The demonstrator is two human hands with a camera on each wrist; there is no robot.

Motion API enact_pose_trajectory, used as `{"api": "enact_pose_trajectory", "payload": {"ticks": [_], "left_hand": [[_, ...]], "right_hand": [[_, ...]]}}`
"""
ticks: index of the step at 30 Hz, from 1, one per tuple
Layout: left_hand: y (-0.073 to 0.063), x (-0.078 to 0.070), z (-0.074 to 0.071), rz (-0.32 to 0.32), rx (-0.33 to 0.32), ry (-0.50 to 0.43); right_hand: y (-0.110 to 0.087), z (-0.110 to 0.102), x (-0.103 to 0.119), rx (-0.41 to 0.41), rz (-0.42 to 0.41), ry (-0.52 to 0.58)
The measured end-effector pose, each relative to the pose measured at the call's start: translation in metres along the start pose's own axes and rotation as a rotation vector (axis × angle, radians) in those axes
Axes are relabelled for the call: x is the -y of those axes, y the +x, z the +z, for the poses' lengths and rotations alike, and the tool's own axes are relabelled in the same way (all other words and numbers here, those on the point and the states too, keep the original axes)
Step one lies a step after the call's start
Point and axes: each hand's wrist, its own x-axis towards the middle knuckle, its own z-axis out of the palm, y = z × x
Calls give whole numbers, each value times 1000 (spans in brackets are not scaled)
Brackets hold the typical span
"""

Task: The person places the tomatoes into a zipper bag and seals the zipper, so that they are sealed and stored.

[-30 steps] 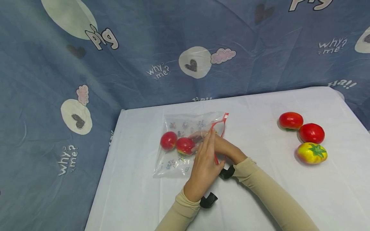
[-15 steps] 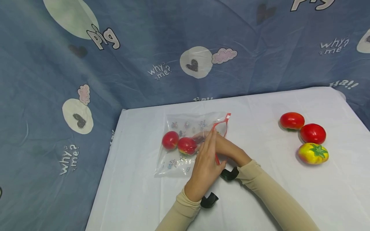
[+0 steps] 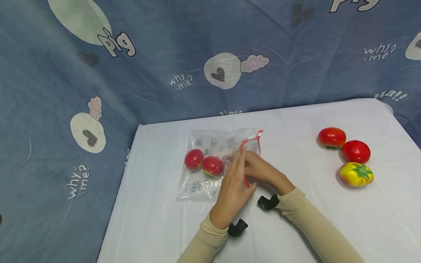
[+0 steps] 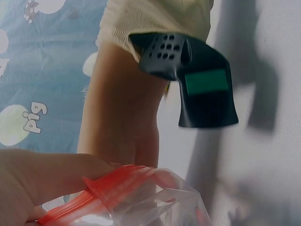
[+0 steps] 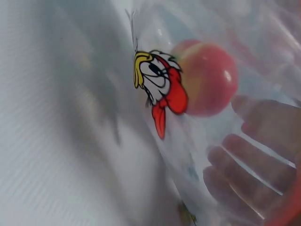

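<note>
My left hand (image 3: 231,182) lies with straight fingers against the red rim (image 4: 120,184) of a clear plastic bag (image 3: 200,193) on the white table (image 3: 148,223), while my right hand (image 3: 263,167) sits in its mouth, fingers loosely extended, near two red tomatoes (image 3: 213,166) inside.

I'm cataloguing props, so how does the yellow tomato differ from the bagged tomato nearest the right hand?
The yellow tomato is mostly yellow; the bagged tomato is mostly red. The yellow tomato turns its green leafy cap into view; the bagged tomato shows its red side. The yellow tomato lies on the tablecloth, the bagged tomato inside a clear zip bag. Both are rounded and glossy.
</note>
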Motion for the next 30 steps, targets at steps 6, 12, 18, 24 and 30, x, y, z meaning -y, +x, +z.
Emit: {"api": "enact_pose_trajectory", "payload": {"ticks": [6, 12, 18, 24, 30], "left_hand": [[0, 3, 0, -4, -5, 20], [1, 5, -1, 6, -15, 4], [1, 5, -1, 11, -15, 10], [0, 4, -2, -18, 3, -1], [0, 4, 0, -42, 17, -3]], "right_hand": [[-8, -6, 0, -36, -33, 30], [-18, -18, 1, -68, -64, 29], [-28, -31, -1, -117, -118, 65], [-43, -40, -5, -156, -113, 46], [-64, -54, -10, -197, -48, -31]]}}
